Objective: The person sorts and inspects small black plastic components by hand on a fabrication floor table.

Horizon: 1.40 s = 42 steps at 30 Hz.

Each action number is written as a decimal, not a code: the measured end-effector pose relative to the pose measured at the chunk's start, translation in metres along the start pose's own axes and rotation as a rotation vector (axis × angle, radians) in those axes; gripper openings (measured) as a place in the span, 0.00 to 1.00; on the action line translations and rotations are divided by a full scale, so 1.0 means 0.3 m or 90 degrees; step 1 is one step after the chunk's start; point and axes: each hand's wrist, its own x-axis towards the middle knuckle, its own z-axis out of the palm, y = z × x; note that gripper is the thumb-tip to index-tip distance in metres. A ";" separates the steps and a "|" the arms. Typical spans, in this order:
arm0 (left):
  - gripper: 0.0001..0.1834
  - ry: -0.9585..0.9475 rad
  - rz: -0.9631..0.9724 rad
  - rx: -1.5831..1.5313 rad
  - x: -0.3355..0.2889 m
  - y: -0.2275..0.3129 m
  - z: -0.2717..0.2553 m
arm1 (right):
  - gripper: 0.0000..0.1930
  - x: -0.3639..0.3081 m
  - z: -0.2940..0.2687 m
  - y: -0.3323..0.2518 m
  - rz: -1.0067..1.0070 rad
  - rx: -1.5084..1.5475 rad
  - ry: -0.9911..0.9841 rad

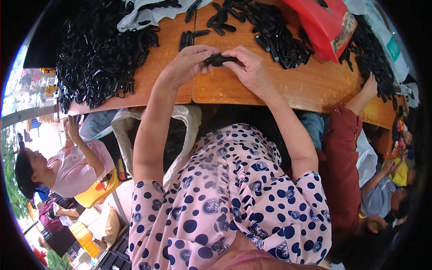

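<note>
We've got both hands pinched on one small black plastic part (219,59), held just above the wooden table (252,90) near its front edge. Left hand (186,64) grips the part's left end with thumb and fingertips; right hand (249,67) grips the right end the same way. Neither hand is free.

Risks, as we judge them:
- Part sits close to the table's front edge. If either pinch slips, it likely drops into our lap or past the open woven sack (180,121) below the edge.
- Big loose heap of black parts (99,54) on the left overhangs that side of the table; an elbow bump could spill it.
- Second heap (276,36) lies just beyond the right hand; a sweep of the wrist could scatter pieces or mix sorted with unsorted.
- A few parts lined up in a short row (191,38) just past the left hand are easy to knock.
- Another person's hand (370,86) works the far right pile (371,54); reaches could cross there.

Packaging:
- Red plastic bag (321,22), top right, slumped over the second heap, with a yellowish printed panel on its side.
- Whitish plastic bag (148,15) at top centre-left, crumpled on the big heap.
- White-and-green bag (387,42) at the far right edge, print too small to make out.
</note>
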 end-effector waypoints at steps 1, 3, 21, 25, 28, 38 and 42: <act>0.16 0.001 -0.001 0.002 -0.004 -0.002 0.001 | 0.11 -0.006 0.008 0.000 -0.032 -0.021 0.022; 0.17 0.006 0.008 -0.006 -0.004 -0.022 0.006 | 0.11 -0.021 0.028 0.000 -0.066 -0.045 0.042; 0.12 0.366 0.215 0.027 -0.048 -0.191 0.174 | 0.13 -0.103 0.136 0.074 0.172 0.050 0.125; 0.10 0.376 0.202 0.044 -0.058 -0.172 0.130 | 0.13 -0.069 0.174 0.087 0.356 0.217 0.012; 0.07 0.371 0.206 0.022 -0.039 -0.156 0.082 | 0.12 -0.021 0.183 0.112 0.326 0.226 -0.032; 0.10 0.406 0.108 1.040 0.097 -0.018 -0.108 | 0.17 0.330 0.004 0.283 -0.037 -0.568 -0.083; 0.10 0.428 0.072 1.081 0.114 0.000 -0.153 | 0.20 0.332 0.008 0.276 0.005 -0.562 -0.140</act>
